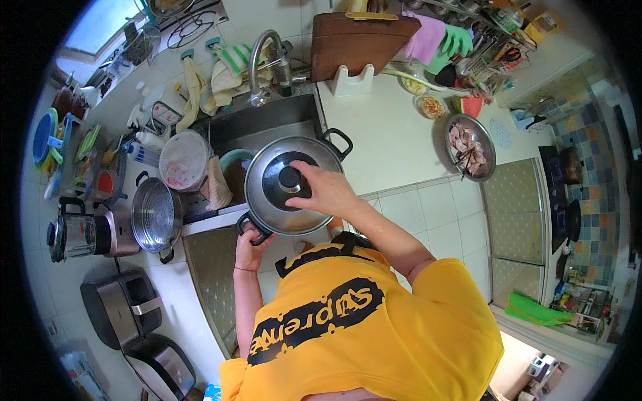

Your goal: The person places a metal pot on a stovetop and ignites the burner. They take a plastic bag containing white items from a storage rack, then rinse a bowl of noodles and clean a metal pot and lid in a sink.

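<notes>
A lidded steel pot point(266, 213) is in front of me, overlapping the sink's front edge. Whether it rests on that edge or hangs above it is not clear. My left hand point(251, 248) is closed around the pot's near black side handle point(255, 225). The opposite side handle point(340, 143) is free. On top lies a lid point(271, 188) with a dark glass centre and a black knob point(290, 177). Thumb and index finger of my right hand point(326, 190) straddle the knob; whether they grip it I cannot tell.
Behind the pot are the sink point(271, 120) and faucet point(266, 55). Left stand a steamer insert point(159, 215), a lidded tub point(184, 160), a blender point(83, 233) and an air fryer point(120, 306). Rightward are a cutting board point(356, 45) and a steel bowl of raw meat point(466, 143).
</notes>
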